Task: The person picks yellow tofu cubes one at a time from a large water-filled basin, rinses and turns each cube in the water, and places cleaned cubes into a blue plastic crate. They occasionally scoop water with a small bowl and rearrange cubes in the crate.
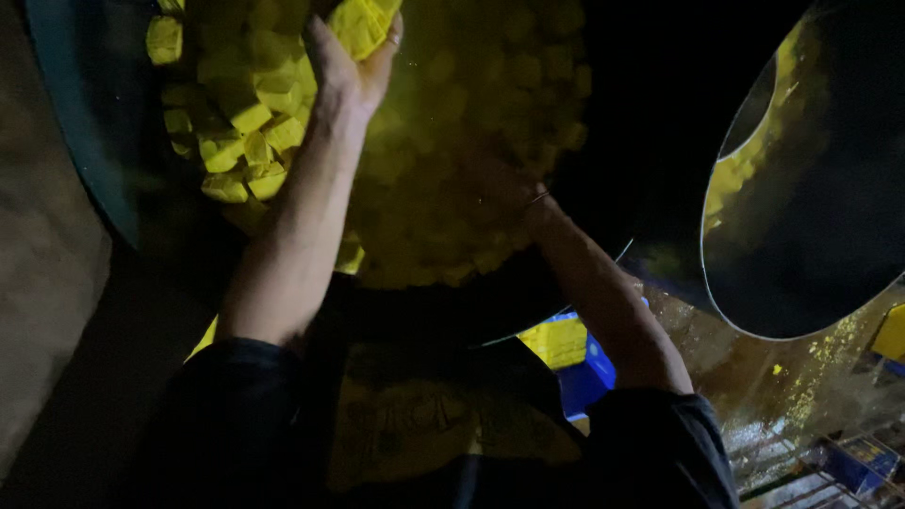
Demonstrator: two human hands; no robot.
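Two hands reach into the big dark basin (85, 141). Our left hand (351, 66) curls its fingers (388, 42) around a yellow chunk (363, 21) near the frame's top edge, which cuts it off. Our right hand (500, 184) sinks into shadow among the yellow cubes (247, 123); we cannot tell how its fingers sit, and only a thin wrist band (537, 198) shows. Farther out, dark sleeves cover both upper arms. A second round pan (811, 236) is cropped at right, and a blue crate (586, 372) peeks out below.
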